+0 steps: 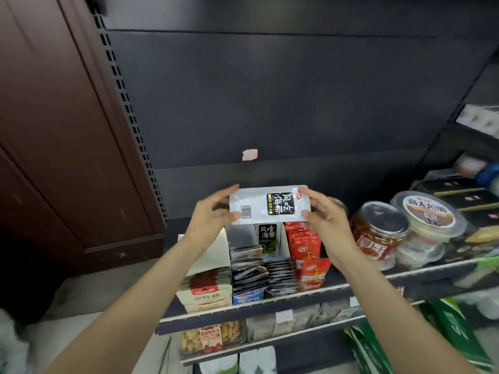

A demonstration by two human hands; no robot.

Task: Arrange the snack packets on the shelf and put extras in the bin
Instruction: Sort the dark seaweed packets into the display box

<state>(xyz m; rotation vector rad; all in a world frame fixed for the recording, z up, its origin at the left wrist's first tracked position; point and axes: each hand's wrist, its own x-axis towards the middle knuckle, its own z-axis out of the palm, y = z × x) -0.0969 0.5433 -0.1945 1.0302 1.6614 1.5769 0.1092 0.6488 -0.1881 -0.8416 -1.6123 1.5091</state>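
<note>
A silver snack packet (266, 205) with a black label and a barcode is held level in the air, above the display boxes on the black shelf (270, 299). My left hand (213, 214) pinches its left end, and my right hand (324, 211) pinches its right end. Directly below stands an open box of matching silver and black packets (259, 268). Red snack packets (306, 248) stand in a row to its right, one of them leaning at the shelf's front edge.
A white box with red-labelled packets (208, 290) stands at the shelf's left end. A jar with red contents (378, 233) and stacked lidded tubs (428, 225) sit to the right. Lower shelves hold more snacks (213, 337). A brown cabinet (54, 130) stands on the left.
</note>
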